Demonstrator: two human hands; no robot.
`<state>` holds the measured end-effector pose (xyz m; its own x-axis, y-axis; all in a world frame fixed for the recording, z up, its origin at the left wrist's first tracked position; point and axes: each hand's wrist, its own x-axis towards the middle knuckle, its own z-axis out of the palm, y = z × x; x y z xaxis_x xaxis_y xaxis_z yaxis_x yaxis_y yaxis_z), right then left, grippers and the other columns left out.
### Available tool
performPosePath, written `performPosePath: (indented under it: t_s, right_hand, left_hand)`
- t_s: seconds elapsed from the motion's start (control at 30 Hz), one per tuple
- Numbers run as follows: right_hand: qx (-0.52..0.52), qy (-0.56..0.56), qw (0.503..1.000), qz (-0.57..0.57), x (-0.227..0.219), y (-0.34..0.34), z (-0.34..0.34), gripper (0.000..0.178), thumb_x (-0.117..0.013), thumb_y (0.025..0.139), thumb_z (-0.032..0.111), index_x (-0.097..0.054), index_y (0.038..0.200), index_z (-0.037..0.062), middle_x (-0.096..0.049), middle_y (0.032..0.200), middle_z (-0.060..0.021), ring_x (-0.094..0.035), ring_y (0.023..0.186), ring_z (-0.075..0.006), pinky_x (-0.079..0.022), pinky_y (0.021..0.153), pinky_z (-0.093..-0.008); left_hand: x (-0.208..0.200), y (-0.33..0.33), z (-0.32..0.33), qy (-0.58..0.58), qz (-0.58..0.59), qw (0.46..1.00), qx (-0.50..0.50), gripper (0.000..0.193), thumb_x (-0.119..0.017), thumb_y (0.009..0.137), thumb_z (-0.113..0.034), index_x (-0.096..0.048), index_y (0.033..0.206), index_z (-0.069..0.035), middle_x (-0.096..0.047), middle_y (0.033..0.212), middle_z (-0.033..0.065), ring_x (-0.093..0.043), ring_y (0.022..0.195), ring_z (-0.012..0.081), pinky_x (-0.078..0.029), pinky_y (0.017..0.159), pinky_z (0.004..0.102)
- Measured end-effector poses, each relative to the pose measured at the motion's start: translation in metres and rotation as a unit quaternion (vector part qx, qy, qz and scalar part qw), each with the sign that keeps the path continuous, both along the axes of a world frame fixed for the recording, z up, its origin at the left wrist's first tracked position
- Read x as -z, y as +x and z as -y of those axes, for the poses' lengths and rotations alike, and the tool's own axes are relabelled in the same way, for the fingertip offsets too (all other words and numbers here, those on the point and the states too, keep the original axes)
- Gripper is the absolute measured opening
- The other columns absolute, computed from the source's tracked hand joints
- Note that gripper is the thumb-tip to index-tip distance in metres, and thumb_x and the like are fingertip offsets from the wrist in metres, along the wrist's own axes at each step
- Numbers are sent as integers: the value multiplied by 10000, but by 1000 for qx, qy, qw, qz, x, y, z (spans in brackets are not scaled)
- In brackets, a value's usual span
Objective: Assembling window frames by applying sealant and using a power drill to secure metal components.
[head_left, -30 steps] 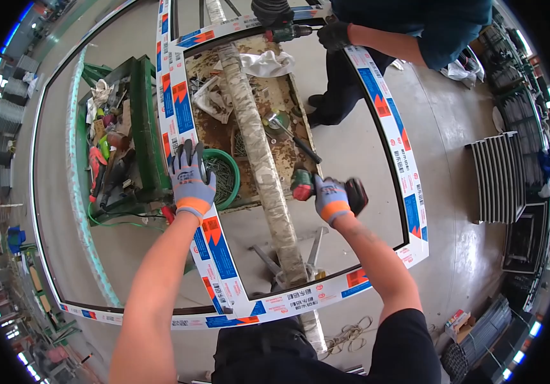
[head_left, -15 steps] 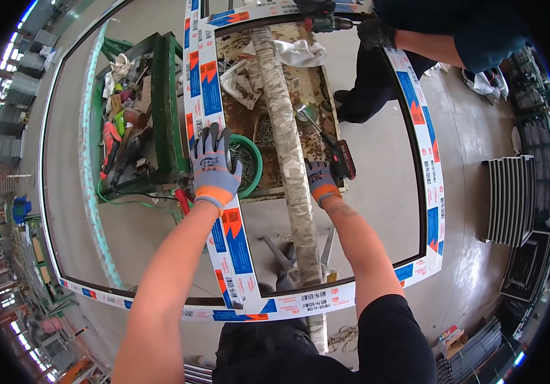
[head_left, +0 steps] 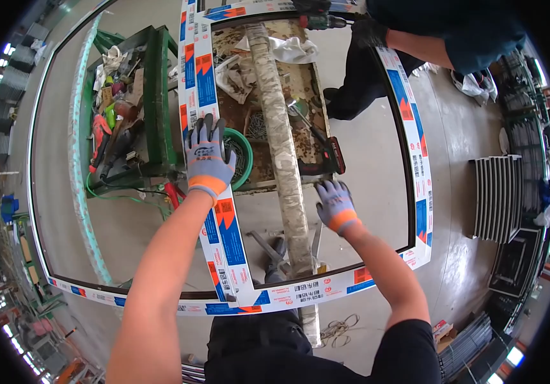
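Observation:
My left hand (head_left: 208, 159), in a grey-and-orange work glove, lies flat with fingers stretched along the middle bar of a large window frame (head_left: 226, 238) wrapped in white, blue and orange film. Beside its fingertips, a green bowl (head_left: 247, 168) of screws shows partly past the bar. My right hand (head_left: 337, 206), gloved alike, hovers inside the frame's right opening with its fingers apart and nothing in them. Just beyond it, a cordless drill (head_left: 327, 152) lies at the edge of a worn bench top (head_left: 267, 187). A mottled support beam (head_left: 286, 163) runs between my hands under the frame.
At the far right, a co-worker's gloved hand (head_left: 369, 33) is by the frame, near another power drill (head_left: 325, 22). A green tool cart (head_left: 157, 105) full of tools stands left. Slatted panels (head_left: 497, 198) are stacked at right. A teal-speckled beam (head_left: 78, 150) supports the frame's left side.
My right hand has come away from beside the drill, toward me and slightly right, and its fingers now show. My left hand stays on the middle bar. The view has shifted slightly.

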<state>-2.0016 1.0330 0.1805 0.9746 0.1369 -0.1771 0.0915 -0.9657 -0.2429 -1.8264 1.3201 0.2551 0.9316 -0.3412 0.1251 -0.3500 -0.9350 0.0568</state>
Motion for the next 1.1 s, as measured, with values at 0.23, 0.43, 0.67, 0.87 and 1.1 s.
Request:
performPosePath:
  t_s: [0.23, 0.43, 0.67, 0.87, 1.1]
  right_hand:
    - [152, 91, 982, -57, -89, -125, 16, 321, -676, 850, 224, -644, 1137, 84, -666, 1011, -120, -601, 988, -329, -456, 895, -433]
    - [170, 33, 985, -3, -93, -162, 11, 146, -652, 809, 162, -685, 941, 108, -671, 874, -104, -624, 874, -322, -469, 808, -437]
    - [165, 4, 986, 8, -82, -162, 11, 104, -647, 800, 174, -675, 872, 105, -673, 869, -108, -626, 872, -327, -471, 805, -440]
    - [173, -36, 984, -15, -84, -164, 12, 111, -617, 818, 209, -668, 841, 114, -665, 856, -142, -630, 846, -357, -477, 792, -458]
    - [170, -36, 984, -36, -84, -168, 10, 187, -586, 862, 285, -689, 902, 134, -695, 915, -109, -652, 900, -313, -477, 822, -444]
  left_hand:
    - [-9, -3, -3, 0, -34, 999, -1, 753, -628, 836, -359, -363, 1509, -150, -308, 1561, 163, -299, 1415, 369, -183, 1200, 497]
    - [-16, -6, 2, 0, -54, 999, -8, 775, -630, 830, -358, -347, 1520, -149, -290, 1573, 158, -283, 1436, 353, -191, 1191, 500]
    - [-13, -3, -4, -19, -42, 999, -9, 718, -608, 848, -359, -392, 1488, -118, -315, 1562, 152, -296, 1432, 344, -202, 1185, 504]
    - [-10, 1, 0, -67, -33, 997, -1, 667, -603, 841, -361, -471, 1432, -83, -385, 1519, 201, -323, 1421, 371, -198, 1189, 499]
    - [-14, -9, -6, -73, -20, 997, -3, 705, -641, 827, -353, -441, 1457, -108, -351, 1543, 176, -317, 1412, 362, -218, 1176, 497]
